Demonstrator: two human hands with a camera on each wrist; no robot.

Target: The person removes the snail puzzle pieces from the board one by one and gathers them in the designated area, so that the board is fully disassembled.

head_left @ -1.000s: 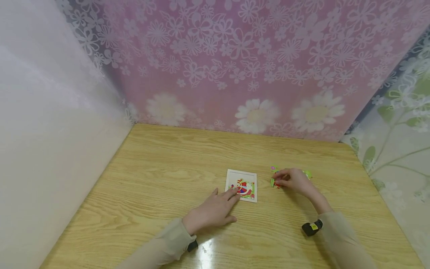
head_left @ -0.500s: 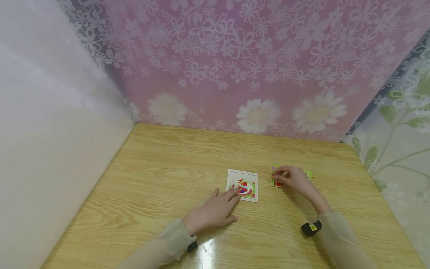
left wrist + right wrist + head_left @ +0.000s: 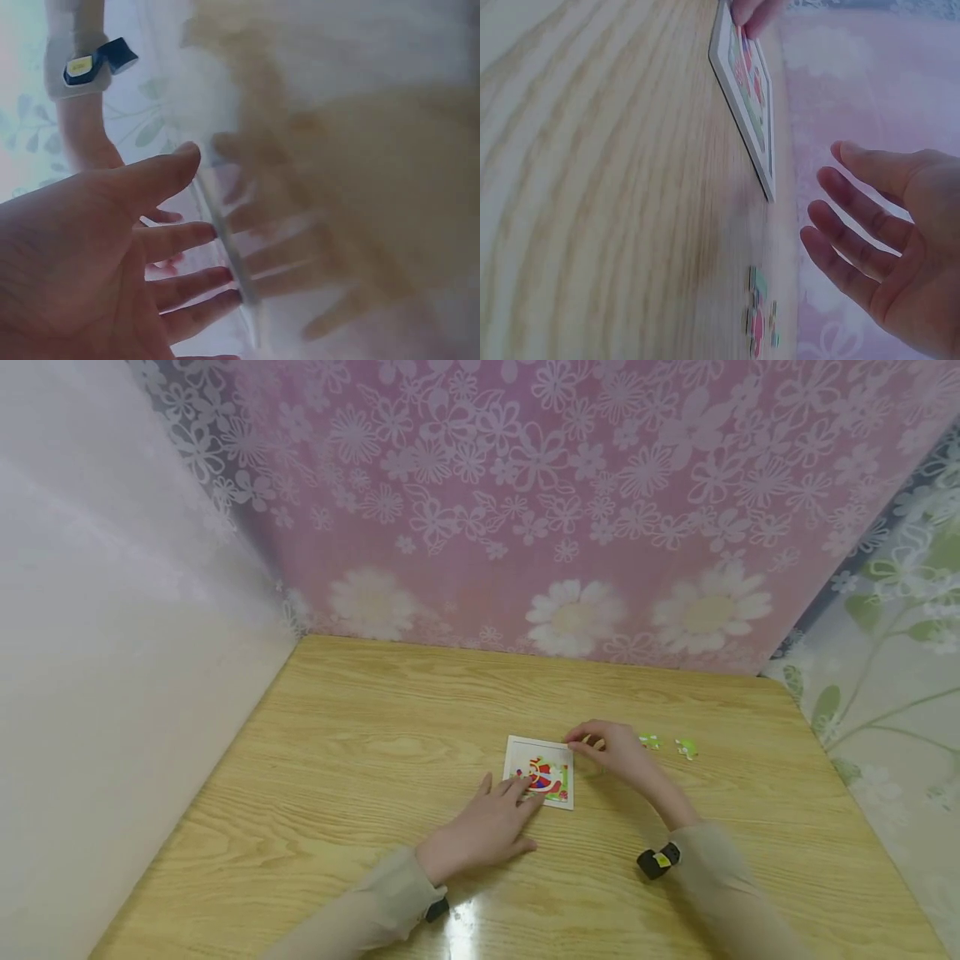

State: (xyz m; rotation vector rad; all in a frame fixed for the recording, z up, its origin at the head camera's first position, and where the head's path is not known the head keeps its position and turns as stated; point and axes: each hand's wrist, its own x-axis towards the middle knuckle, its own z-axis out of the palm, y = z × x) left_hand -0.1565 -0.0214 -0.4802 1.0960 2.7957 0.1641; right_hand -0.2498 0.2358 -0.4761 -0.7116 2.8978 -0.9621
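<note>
A square picture puzzle in a pale frame (image 3: pixel 525 748) lies on the table, its red, blue and green picture filling the lower part. My left hand (image 3: pixel 487 827) rests with spread, straight fingertips on the puzzle's lower left; its palm shows in the left wrist view. My right hand (image 3: pixel 611 750) is at the frame's upper right corner, thumb and index fingertips close together. In the right wrist view the other fingers of the right hand (image 3: pixel 900 247) are loosely bent. I cannot tell whether a small piece sits between its fingertips.
Loose green-and-white puzzle pieces (image 3: pixel 686 748) lie right of the frame, behind the right hand. More pieces (image 3: pixel 757 322), red and green, show low in the right wrist view. Flowered walls border the wooden table (image 3: pixel 375 718) at back and right; a pale wall stands left.
My right hand has moved left from the loose pieces to the frame's upper right corner. Loose pieces behind it have come into view. The left hand has stayed nearly still on the puzzle.
</note>
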